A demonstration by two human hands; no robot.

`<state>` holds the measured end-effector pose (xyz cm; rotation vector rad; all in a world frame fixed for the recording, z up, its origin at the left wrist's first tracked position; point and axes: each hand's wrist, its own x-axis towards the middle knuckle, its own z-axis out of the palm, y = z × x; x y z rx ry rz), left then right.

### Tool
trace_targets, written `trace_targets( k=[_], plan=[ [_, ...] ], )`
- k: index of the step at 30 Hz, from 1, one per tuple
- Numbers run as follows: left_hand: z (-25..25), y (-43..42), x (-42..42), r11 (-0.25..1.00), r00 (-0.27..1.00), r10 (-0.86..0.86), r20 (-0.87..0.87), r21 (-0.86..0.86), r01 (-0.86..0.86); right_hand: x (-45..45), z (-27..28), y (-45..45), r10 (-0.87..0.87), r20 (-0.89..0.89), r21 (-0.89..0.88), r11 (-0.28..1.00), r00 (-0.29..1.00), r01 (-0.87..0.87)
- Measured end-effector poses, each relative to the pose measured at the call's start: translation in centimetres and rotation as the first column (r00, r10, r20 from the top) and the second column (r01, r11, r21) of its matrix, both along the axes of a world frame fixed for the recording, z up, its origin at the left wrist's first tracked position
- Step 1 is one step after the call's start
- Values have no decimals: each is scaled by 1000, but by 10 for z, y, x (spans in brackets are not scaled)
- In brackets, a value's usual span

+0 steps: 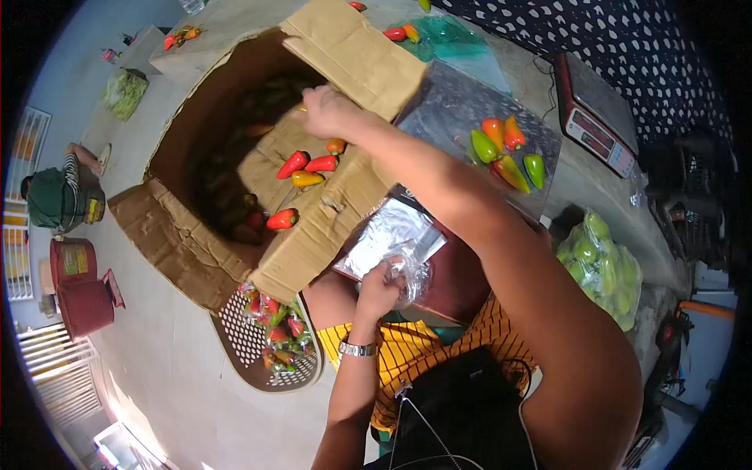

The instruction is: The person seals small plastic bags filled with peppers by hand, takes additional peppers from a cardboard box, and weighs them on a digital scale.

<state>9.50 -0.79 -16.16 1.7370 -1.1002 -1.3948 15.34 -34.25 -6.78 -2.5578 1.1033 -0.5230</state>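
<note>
My right hand [327,113] reaches over a flap into the open cardboard box [345,207]. Its fingers are curled, and a small yellowish bit shows at their tips; what it is I cannot make out. Below it in the box lie red peppers [294,164], a yellow pepper [307,179] and more in deep shadow. Near my lap, my left hand [381,290], with a metal watch on the wrist, is closed on a clear plastic bag [413,274]. Beside that hand lies a stack of shiny clear bags [389,235].
Several red, orange and green peppers [513,174] rest on a dark board at right. Beyond stands a red digital scale [599,129]. A bag of green produce [599,266] is at right. A perforated basket [235,345] of bagged peppers sits on the floor. Another person [59,200] is at far left.
</note>
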Motion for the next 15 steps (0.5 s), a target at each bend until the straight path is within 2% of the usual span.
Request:
trace_targets(
  k=[2, 4, 6, 7, 8, 10, 11, 14, 15],
  plan=[
    [-5, 4, -2, 998, 1000, 17, -10, -62, -18, -59, 86, 51, 2, 364, 398, 904, 931, -157],
    [-14, 3, -3, 993, 999, 29, -32, -110, -32, -110, 93, 79, -83, 650, 458, 836, 755, -302],
    [-15, 4, -4, 992, 1000, 15, -8, -124, -16, -155, 77, 102, -194, 884, 335, 897, 425, -287],
    [-15, 3, -3, 991, 1000, 11, 6, -134, -10, -180, 60, 102, -165, 805, 234, 971, 570, -49],
    [-9, 2, -3, 996, 1000, 5, 9, -93, -5, -203, 43, 103, -180, 697, 81, 982, 695, 172],
    [8, 0, -4, 1000, 1000, -13, 10, -12, 13, -234, 30, 116, -274, 480, -92, 929, 834, 358],
    [7, -1, -5, 998, 1000, -12, 6, -61, 12, -245, 24, 120, -338, 361, -195, 884, 869, 424],
    [-9, 3, -6, 981, 1000, 8, -10, -194, -10, -257, 23, 126, -361, 274, -350, 826, 892, 442],
    [-12, 3, -6, 982, 1000, -4, 16, -187, 7, -259, 22, 125, -370, 265, -359, 819, 890, 448]
  ],
)
